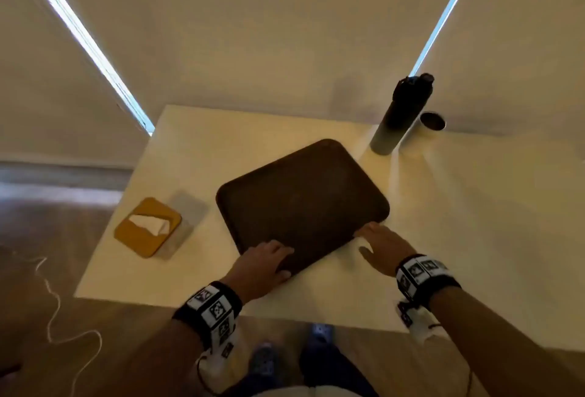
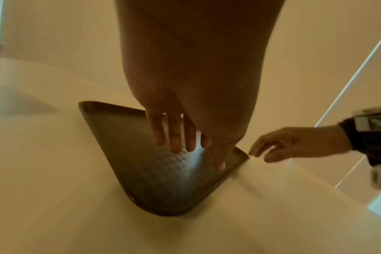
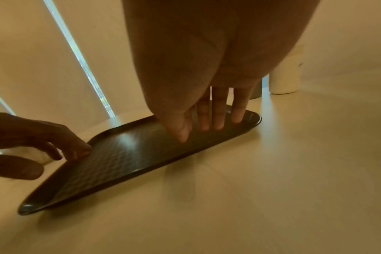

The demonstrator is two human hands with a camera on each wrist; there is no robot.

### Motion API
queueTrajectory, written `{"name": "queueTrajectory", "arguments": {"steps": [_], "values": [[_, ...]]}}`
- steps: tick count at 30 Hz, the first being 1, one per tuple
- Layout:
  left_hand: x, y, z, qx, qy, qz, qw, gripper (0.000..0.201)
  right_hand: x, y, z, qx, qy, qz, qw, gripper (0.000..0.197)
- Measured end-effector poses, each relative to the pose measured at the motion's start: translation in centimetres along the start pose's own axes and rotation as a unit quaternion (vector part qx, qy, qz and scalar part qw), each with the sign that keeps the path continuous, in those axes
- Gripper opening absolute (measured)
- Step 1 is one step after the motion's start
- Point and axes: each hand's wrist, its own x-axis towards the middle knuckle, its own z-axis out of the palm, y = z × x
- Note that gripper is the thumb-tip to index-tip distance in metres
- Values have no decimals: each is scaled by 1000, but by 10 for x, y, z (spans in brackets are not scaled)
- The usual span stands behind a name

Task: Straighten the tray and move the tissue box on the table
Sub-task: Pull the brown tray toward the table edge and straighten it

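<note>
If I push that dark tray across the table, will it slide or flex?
The tray looks flat, thin and rigid, so it probably slides without flexing. The table seems smooth, so it may spin under the left hand alone.

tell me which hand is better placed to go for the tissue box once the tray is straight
Left, probably. The tissue box sits near the table's left edge, left of the tray. The left hand rests on the tray's near left corner; the right hand would have to cross the tray.
</note>
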Motion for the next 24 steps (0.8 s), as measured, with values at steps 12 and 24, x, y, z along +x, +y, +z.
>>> {"name": "queueTrajectory", "arguments": {"steps": [12,24], "values": [[45,34,62,-37,19,-66,997,49,56,49,-18,-84,-51,-149,984,28],[42,4,43,11,56,-21,998,48,67,45,-17,-57,23,-226,972,27]]}}
